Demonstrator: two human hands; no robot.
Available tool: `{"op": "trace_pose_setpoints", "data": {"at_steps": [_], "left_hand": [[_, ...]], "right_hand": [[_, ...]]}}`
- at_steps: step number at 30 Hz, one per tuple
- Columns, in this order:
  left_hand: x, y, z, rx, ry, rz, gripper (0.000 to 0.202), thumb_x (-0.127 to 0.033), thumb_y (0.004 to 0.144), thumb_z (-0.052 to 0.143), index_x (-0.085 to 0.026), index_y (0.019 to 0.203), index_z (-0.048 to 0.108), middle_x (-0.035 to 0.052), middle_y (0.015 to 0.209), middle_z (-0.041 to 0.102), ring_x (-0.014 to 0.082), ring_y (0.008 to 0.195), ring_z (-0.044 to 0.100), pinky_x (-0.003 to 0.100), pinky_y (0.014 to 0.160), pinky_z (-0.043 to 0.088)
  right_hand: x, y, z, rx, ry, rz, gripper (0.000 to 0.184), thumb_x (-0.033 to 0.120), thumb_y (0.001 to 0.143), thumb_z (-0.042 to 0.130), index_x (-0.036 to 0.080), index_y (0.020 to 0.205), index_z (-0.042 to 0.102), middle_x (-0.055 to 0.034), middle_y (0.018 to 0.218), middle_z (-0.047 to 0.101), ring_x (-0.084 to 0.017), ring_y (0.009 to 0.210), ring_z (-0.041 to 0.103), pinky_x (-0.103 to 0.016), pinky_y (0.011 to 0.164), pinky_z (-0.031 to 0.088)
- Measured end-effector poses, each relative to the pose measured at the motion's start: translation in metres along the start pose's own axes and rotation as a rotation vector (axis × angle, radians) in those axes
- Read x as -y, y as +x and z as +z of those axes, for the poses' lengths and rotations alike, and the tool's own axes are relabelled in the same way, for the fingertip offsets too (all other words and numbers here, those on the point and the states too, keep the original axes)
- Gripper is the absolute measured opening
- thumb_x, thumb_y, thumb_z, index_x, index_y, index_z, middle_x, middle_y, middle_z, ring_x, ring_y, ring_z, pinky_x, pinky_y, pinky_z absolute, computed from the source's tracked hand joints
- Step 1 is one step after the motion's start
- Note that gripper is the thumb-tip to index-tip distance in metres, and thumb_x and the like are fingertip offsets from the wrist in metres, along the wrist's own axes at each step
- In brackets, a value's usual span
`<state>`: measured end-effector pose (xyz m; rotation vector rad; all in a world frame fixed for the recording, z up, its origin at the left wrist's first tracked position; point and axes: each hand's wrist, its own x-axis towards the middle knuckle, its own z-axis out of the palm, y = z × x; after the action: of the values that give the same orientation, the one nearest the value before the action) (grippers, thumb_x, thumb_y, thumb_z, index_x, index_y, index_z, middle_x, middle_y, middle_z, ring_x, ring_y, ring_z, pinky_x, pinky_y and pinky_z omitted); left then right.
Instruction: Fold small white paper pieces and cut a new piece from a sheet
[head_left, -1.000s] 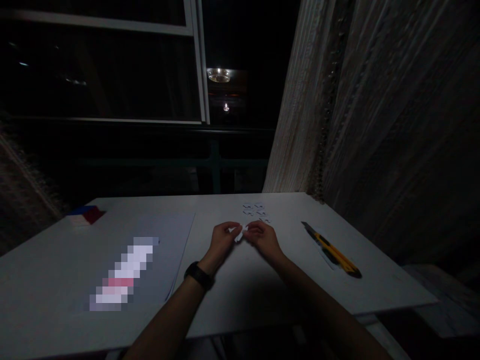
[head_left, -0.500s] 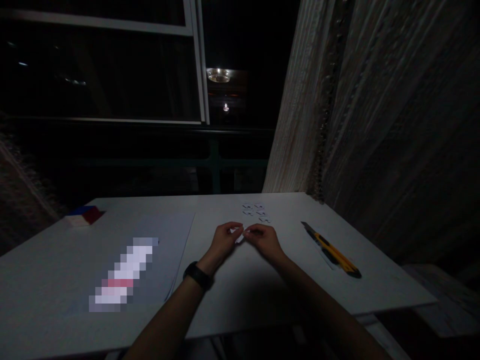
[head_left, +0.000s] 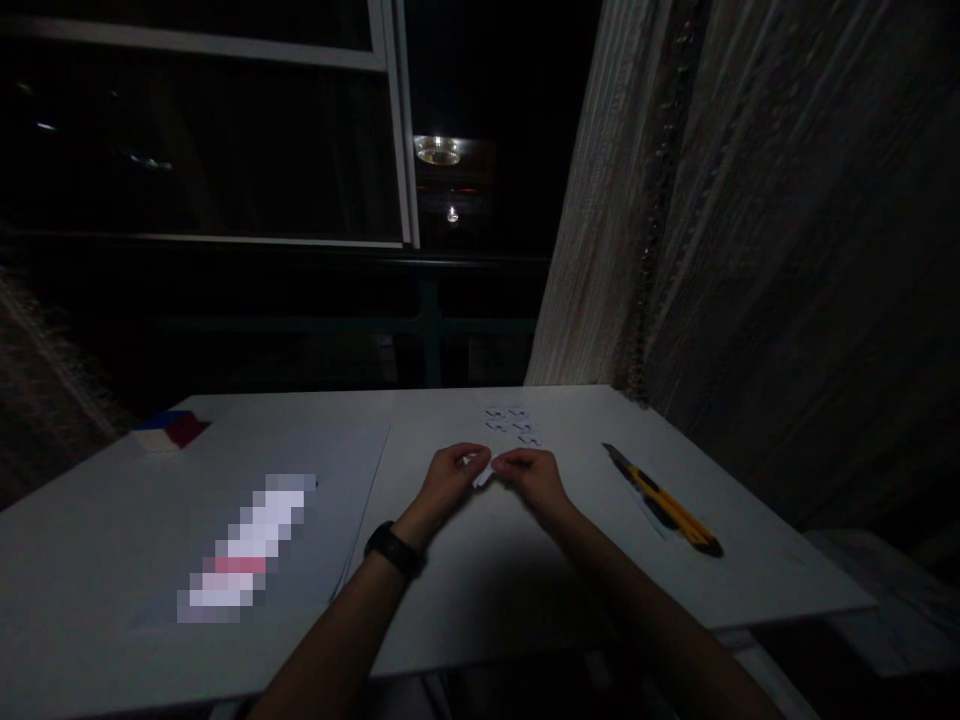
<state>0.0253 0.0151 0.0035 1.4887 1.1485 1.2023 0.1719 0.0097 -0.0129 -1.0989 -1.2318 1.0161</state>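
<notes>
My left hand and my right hand meet over the middle of the white table. Between their fingertips is a small white piece of paper, pinched from both sides and partly hidden by the fingers. Just beyond the hands lie several small white paper pieces with dark printed marks, set in loose rows. A dark band is on my left wrist.
A yellow and black utility knife lies at the right, its blade out. White paper sheets, partly blurred out, lie on the left. A blue, red and white block stands at the far left. Curtains hang behind.
My right hand has shifted very slightly to the right, and the gap between the fingertips is a little wider. The paper pieces and the knife have stayed put.
</notes>
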Motion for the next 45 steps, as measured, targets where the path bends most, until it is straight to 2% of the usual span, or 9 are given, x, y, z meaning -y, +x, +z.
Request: {"op": "trace_pose_setpoints", "data": {"at_steps": [4,7,9,14,22,25,29,36,45], "left_hand": [[-0.0019,-0.0025,0.0027,0.016,-0.159,-0.098,0.047,-0.042,0.06,0.071,-0.009,0.093,0.064,-0.0003,0.054,0.053,0.009,0.049,0.047,0.021,0.045,0.036],[-0.0004,-0.0046,0.0042,0.099,-0.318,-0.183,0.042,-0.036,0.056,0.076,-0.009,0.085,0.062,0.0051,0.068,0.061,0.0116,0.059,0.056,0.024,0.055,0.046],[0.0019,-0.005,0.0039,0.146,-0.361,-0.213,0.038,-0.032,0.054,0.078,-0.009,0.078,0.061,0.0082,0.072,0.063,0.0132,0.062,0.059,0.025,0.059,0.047],[0.0068,-0.0028,0.0006,0.17,-0.34,-0.187,0.03,-0.028,0.059,0.075,-0.008,0.077,0.062,0.0078,0.068,0.064,0.0107,0.057,0.057,0.02,0.052,0.04],[0.0046,-0.003,0.0001,0.152,-0.354,-0.192,0.025,-0.024,0.059,0.074,-0.008,0.074,0.063,0.0048,0.063,0.063,0.0082,0.053,0.054,0.018,0.048,0.035],[0.0038,-0.0031,-0.0008,0.149,-0.377,-0.205,0.025,-0.023,0.058,0.075,-0.008,0.075,0.063,0.0056,0.066,0.064,0.0092,0.055,0.056,0.019,0.05,0.038],[0.0064,-0.0022,-0.0017,0.164,-0.402,-0.211,0.026,-0.022,0.059,0.075,-0.009,0.079,0.063,0.0075,0.071,0.066,0.0112,0.061,0.06,0.019,0.053,0.042],[0.0067,-0.0024,-0.0011,0.187,-0.413,-0.224,0.026,-0.021,0.06,0.074,-0.009,0.08,0.062,0.0084,0.072,0.067,0.0147,0.065,0.063,0.021,0.056,0.046],[-0.0012,-0.0047,-0.0019,0.175,-0.432,-0.263,0.022,-0.018,0.06,0.073,-0.008,0.077,0.062,0.011,0.071,0.067,0.0152,0.063,0.063,0.021,0.055,0.045]], "right_hand": [[-0.0018,0.0006,-0.0003,-0.047,0.055,0.008,0.017,0.029,0.054,0.071,0.014,0.062,0.068,-0.0003,0.051,0.06,-0.01,0.045,0.049,-0.024,0.046,0.038],[-0.0022,0.0009,-0.0006,-0.088,0.083,0.003,0.017,0.029,0.054,0.071,0.015,0.063,0.068,-0.0009,0.054,0.062,-0.011,0.046,0.05,-0.024,0.047,0.04],[-0.002,0.0011,-0.0006,-0.107,0.089,0.007,0.017,0.029,0.054,0.071,0.015,0.063,0.068,-0.0009,0.054,0.062,-0.011,0.046,0.05,-0.024,0.047,0.04],[-0.0017,0.0016,-0.0011,-0.113,0.065,0.007,0.019,0.029,0.052,0.072,0.014,0.064,0.068,-0.0023,0.056,0.064,-0.012,0.049,0.053,-0.025,0.05,0.041],[-0.0048,0.0022,-0.0007,-0.085,-0.024,-0.033,0.023,0.034,0.057,0.069,0.014,0.067,0.069,-0.0047,0.058,0.065,-0.014,0.051,0.055,-0.026,0.049,0.043],[-0.0053,0.0025,-0.0001,-0.099,-0.056,-0.1,0.019,0.032,0.058,0.069,0.015,0.067,0.069,-0.006,0.07,0.069,-0.018,0.063,0.06,-0.03,0.061,0.047],[-0.0056,0.0028,-0.0003,-0.094,-0.073,-0.175,0.013,0.03,0.059,0.068,0.018,0.065,0.069,-0.0062,0.084,0.07,-0.02,0.079,0.063,-0.034,0.076,0.047],[-0.0047,0.0025,-0.0021,-0.087,-0.104,-0.153,0.014,0.03,0.059,0.067,0.017,0.065,0.068,-0.0046,0.068,0.069,-0.019,0.066,0.062,-0.032,0.068,0.048],[0.002,-0.0013,0.0003,-0.08,-0.134,-0.169,0.014,0.03,0.061,0.066,0.017,0.066,0.068,-0.0034,0.065,0.068,-0.018,0.063,0.06,-0.03,0.065,0.047]]}}
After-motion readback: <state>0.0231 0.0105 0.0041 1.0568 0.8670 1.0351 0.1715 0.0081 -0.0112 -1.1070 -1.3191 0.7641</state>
